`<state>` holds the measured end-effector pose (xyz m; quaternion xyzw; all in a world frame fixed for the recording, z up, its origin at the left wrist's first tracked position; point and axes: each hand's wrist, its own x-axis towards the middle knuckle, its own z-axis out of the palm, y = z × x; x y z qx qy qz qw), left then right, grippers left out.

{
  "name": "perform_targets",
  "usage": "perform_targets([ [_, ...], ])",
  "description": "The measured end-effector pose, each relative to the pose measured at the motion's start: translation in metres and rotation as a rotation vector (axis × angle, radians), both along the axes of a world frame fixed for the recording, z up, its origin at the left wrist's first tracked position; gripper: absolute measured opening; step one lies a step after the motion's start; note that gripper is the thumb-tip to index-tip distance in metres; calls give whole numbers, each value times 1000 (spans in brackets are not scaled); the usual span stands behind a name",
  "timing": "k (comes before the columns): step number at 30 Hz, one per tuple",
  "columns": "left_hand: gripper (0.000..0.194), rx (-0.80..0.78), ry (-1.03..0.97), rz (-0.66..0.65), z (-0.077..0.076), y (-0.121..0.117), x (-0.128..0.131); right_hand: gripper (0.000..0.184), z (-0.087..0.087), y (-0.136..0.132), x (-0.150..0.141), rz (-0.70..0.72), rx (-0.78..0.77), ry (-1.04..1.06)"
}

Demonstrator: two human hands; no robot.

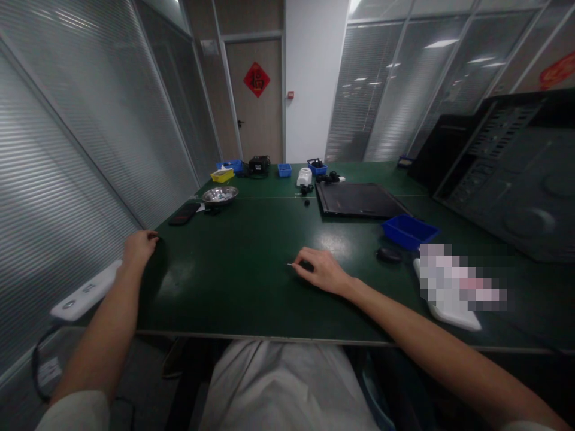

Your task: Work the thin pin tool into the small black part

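Note:
My right hand [321, 270] rests on the green table [251, 239] near its middle, fingers curled round a small dark tool with a thin metal tip that sticks out to the left. My left hand [139, 246] lies at the table's left edge, fingers curled over something small and dark that I cannot make out. A black mouse-like object [389, 255] lies to the right of my right hand. A blue bin [409, 231] stands just behind it.
A black flat panel [359, 199] lies at the back middle. A metal bowl [220, 194] and a dark phone [184, 213] sit back left. Small yellow and blue bins [284, 170] line the far edge. A big black case [512, 173] fills the right. A white power strip [85, 291] hangs left.

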<state>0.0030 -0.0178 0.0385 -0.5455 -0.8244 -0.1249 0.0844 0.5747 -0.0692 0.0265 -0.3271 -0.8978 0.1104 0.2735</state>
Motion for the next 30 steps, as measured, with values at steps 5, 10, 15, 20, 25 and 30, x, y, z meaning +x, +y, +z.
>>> perform_targets([
  [5, 28, 15, 2, 30, -2, -4, -2, 17, 1, -1, 0, 4, -4, -6],
  [10, 28, 19, 4, 54, -1, -7, 4, 16, -1, 1, 0, 6, 6, 8],
  [15, 29, 36, 10, 70, 1, -10, 6, 15, -4, 2, -1, 19, 10, 7],
  [20, 28, 57, 26, 86, 3, -12, 12, 15, -4, 2, -1, 20, 10, 6],
  [25, 22, 62, 17, 112, 7, -14, 20, 16, -2, 1, -1, 23, -5, -3],
  [30, 19, 87, -24, 124, 7, -14, 19, 16, -2, 1, -2, 28, -12, -8],
])
